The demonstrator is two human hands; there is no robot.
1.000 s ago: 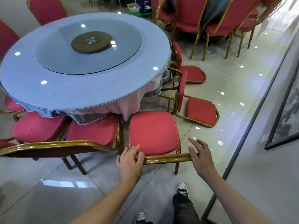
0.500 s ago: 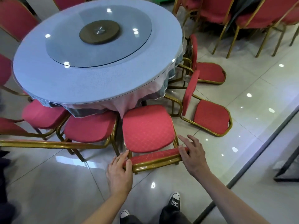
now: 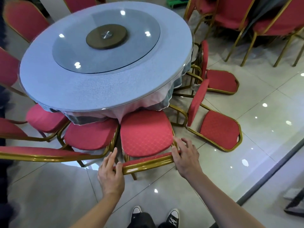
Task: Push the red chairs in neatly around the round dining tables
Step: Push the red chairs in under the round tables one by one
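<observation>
Head view, looking down. I see both of my hands on the gold top rail of the red chair directly in front of me. My left hand holds the rail's left end, thumb on the near side of the rail and fingers reaching up past its corner. My right hand grips the rail's right end, thumb along the near face and fingers curled over the top toward the seat. The front of this chair's seat lies under the hanging cloth of the round table, whose top carries a glass turntable with a dark hub at its centre. Just beside it on the left stands a second chair, its seat also partly under the table edge, and a third chair follows further left. To the right, two fallen chairs lie on the tiled floor: the nearer one with its backrest flat on the tiles and its seat upright on edge, the farther one in the same attitude close to the table skirt. My dark sneakers show at the bottom edge. More red chairs surround a neighbouring table at upper right.
</observation>
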